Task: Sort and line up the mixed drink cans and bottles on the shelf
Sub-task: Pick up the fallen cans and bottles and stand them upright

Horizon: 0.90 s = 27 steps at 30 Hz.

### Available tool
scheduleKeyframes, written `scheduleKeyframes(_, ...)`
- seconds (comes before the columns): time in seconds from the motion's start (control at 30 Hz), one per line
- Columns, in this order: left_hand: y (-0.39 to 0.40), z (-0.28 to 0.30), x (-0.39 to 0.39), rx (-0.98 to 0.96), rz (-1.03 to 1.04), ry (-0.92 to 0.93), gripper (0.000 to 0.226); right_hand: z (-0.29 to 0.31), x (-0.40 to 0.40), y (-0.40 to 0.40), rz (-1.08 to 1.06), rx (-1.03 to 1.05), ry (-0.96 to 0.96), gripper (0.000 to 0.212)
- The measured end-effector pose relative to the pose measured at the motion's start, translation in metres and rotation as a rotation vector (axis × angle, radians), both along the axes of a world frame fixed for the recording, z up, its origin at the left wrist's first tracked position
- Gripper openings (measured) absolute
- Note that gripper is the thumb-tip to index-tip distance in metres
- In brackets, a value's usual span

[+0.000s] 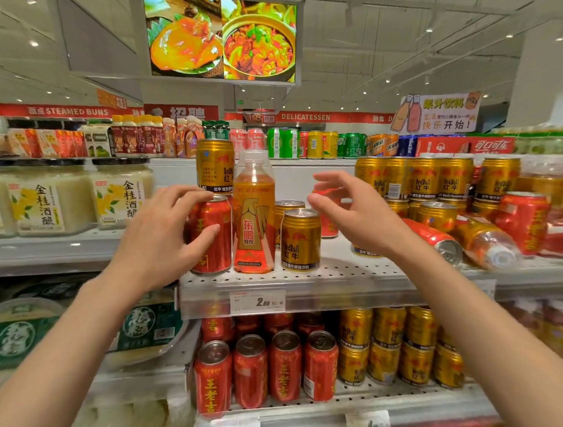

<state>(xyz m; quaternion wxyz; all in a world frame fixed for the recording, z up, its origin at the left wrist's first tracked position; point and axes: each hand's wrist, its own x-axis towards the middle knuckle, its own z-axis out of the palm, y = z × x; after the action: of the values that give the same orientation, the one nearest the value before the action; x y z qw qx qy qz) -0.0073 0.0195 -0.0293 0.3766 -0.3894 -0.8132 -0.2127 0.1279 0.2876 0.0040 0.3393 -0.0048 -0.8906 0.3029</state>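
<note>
shelf (308, 281) perforated, white | L hand (159, 236) grips upright red can (212, 238) at shelf front-left | R hand (353, 217) apart, fingers spread, holds nothing, hovers above shelf | orange bottle (254, 214) upright just R of red can | gold Red Bull can (301, 239) upright beside bottle | toppled cans (434, 240) lie far R

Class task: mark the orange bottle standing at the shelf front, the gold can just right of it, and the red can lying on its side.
orange bottle (254, 220), head view, on its label.
gold can (300, 241), head view, on its side wall.
red can lying on its side (434, 238), head view, on its body.
</note>
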Motion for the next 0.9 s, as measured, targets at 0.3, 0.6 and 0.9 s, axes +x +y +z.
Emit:
scheduleKeyframes(0.3,0.037,-0.047,0.047,0.277,-0.083,0.023,0.051,-0.07,0.071,0.04,0.034,-0.224,0.07,0.031)
scheduleKeyframes(0.6,0.102,-0.113,0.123,0.499,-0.202,-0.396,0.035,-0.141,0.134,0.103,0.017,-0.507,0.019,0.021)
scheduleKeyframes(0.9,0.201,-0.147,0.197,0.611,-0.225,-0.691,0.034,-0.179,0.182,0.188,-0.101,-0.571,-0.068,0.019)
